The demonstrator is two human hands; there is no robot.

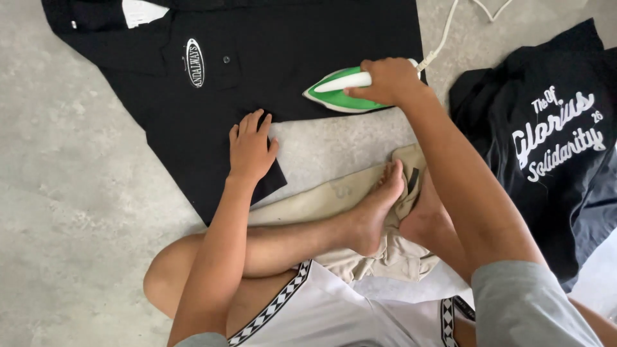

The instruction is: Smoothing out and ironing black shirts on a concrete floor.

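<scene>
A green and white iron (337, 90), gripped by its handle in the right hand (385, 80), sits on a black shirt (270, 58) spread over the concrete floor (64, 193), while the left hand (249, 146) presses flat with fingers open, pinning the hem taut.

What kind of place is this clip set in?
Probably a home floor: bare grey concrete floor, a black shirt spread on it, the right hand on a green iron, the left hand pressing the cloth.
</scene>
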